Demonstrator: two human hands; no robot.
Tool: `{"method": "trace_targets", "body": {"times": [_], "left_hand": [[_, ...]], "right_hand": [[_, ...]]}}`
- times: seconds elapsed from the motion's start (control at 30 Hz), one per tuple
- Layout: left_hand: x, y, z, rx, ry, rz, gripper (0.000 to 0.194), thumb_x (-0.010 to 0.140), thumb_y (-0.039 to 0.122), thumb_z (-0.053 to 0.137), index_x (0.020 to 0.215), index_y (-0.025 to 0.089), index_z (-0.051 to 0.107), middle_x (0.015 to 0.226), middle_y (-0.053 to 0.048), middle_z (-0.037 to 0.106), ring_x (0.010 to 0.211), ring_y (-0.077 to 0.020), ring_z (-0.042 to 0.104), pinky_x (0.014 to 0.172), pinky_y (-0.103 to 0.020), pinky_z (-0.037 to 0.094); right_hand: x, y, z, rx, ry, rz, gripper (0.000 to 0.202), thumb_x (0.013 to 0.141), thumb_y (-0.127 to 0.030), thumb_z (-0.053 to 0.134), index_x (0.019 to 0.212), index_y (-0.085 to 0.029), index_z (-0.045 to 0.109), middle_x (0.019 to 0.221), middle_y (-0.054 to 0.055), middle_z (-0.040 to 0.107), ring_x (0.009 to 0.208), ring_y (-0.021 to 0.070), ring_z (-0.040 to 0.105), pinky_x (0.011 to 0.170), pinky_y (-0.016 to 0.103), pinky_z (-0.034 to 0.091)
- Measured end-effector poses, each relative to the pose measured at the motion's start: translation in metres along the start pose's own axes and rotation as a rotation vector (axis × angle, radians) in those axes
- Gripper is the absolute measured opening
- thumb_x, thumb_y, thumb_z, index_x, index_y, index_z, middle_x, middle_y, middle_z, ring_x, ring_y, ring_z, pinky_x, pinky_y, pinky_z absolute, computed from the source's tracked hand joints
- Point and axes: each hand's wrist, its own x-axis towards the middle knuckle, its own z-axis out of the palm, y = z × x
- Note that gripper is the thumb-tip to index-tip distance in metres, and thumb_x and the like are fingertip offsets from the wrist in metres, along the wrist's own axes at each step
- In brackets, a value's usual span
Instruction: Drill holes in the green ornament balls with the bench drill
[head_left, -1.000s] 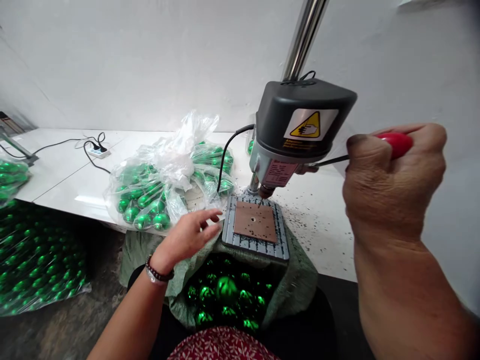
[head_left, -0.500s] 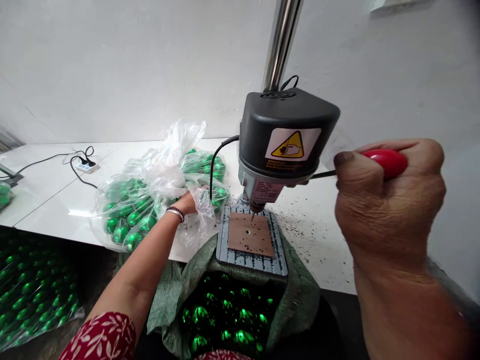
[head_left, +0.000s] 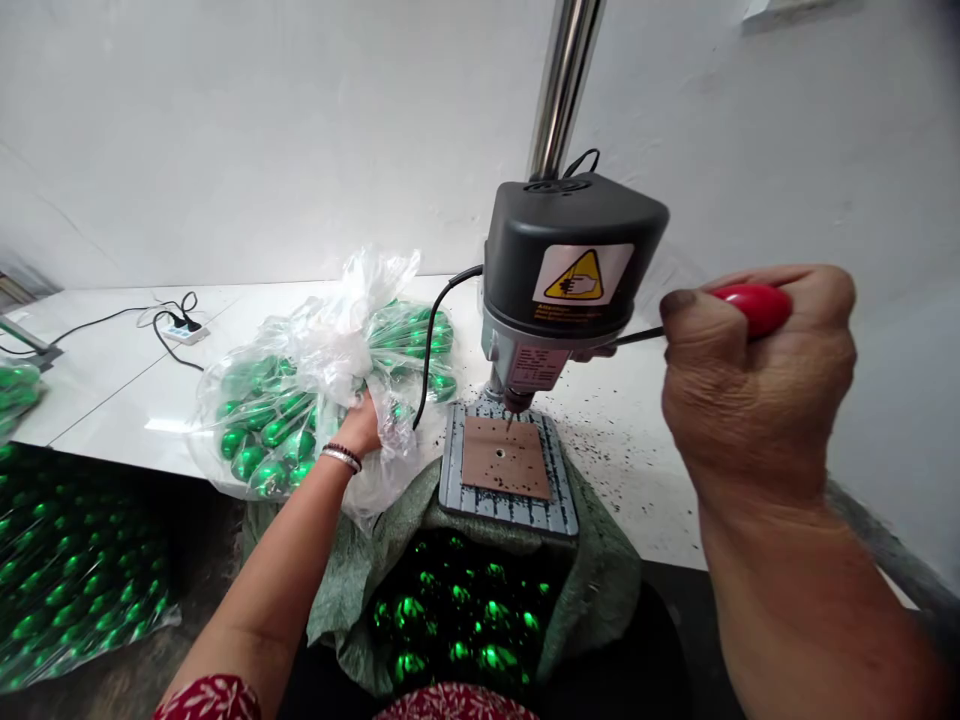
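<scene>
My right hand [head_left: 757, 380] is closed round the red knob [head_left: 759, 308] of the drill press lever. The dark drill press head [head_left: 574, 260] stands over a slotted metal base [head_left: 559, 510], on which lies a brown board [head_left: 506, 465] with a small hole and dark shavings. The drill tip is just above the board. My left hand [head_left: 360, 425] reaches into a clear plastic bag [head_left: 330, 345] of shiny green balls; its fingers are hidden by the plastic. Below the base, a green woven sack [head_left: 345, 590] hangs open with more green balls [head_left: 491, 615] inside.
A power strip [head_left: 184, 332] with black cables lies at the left of the white table [head_left: 105, 400]. Another bag of green balls [head_left: 67, 570] sits at lower left. Black shavings are scattered right of the base.
My left hand has moved left and slightly down, deeper among the plastic folds. My right hand and the knob appear slightly further left and up. The whole view has shifted a little.
</scene>
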Motion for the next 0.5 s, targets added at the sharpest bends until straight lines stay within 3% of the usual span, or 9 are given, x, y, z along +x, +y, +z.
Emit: {"method": "trace_targets", "body": {"times": [0.1, 0.27, 0.37, 0.5], "left_hand": [[-0.02, -0.002, -0.009, 0.009, 0.014, -0.065, 0.047, 0.078, 0.016, 0.056, 0.124, 0.01, 0.062, 0.131, -0.022, 0.063, 0.114, -0.0316, 0.065, 0.099, -0.041, 0.052], [-0.029, 0.009, -0.024, 0.036, -0.036, 0.053, 0.045, 0.08, 0.01, 0.052, 0.123, 0.015, 0.064, 0.121, -0.015, 0.07, 0.118, -0.0273, 0.063, 0.106, -0.038, 0.047], [-0.027, 0.021, -0.028, 0.086, -0.087, 0.103, 0.05, 0.08, 0.009, 0.053, 0.128, 0.016, 0.062, 0.112, -0.017, 0.073, 0.117, -0.0312, 0.063, 0.107, -0.044, 0.045], [-0.022, 0.035, -0.027, 0.14, -0.107, 0.043, 0.047, 0.076, 0.013, 0.059, 0.122, 0.015, 0.066, 0.118, -0.022, 0.069, 0.122, -0.0398, 0.058, 0.099, -0.052, 0.049]], "right_hand": [[0.0, -0.001, 0.0, -0.006, -0.009, -0.008, 0.03, 0.087, -0.048, 0.056, 0.088, -0.019, 0.05, 0.083, -0.001, 0.057, 0.072, 0.009, 0.053, 0.075, 0.035, 0.051], [0.001, -0.003, 0.001, 0.032, -0.042, 0.019, 0.018, 0.084, -0.033, 0.057, 0.088, -0.018, 0.046, 0.081, -0.001, 0.056, 0.07, 0.008, 0.049, 0.077, 0.032, 0.049], [0.001, -0.001, 0.002, 0.067, -0.038, -0.003, 0.02, 0.083, -0.034, 0.056, 0.087, -0.019, 0.045, 0.081, -0.001, 0.055, 0.07, 0.0084, 0.048, 0.073, 0.03, 0.047], [0.001, 0.001, 0.001, 0.063, -0.049, -0.002, 0.021, 0.083, -0.037, 0.056, 0.087, -0.019, 0.044, 0.08, -0.001, 0.053, 0.068, 0.0086, 0.047, 0.071, 0.028, 0.045]]}}
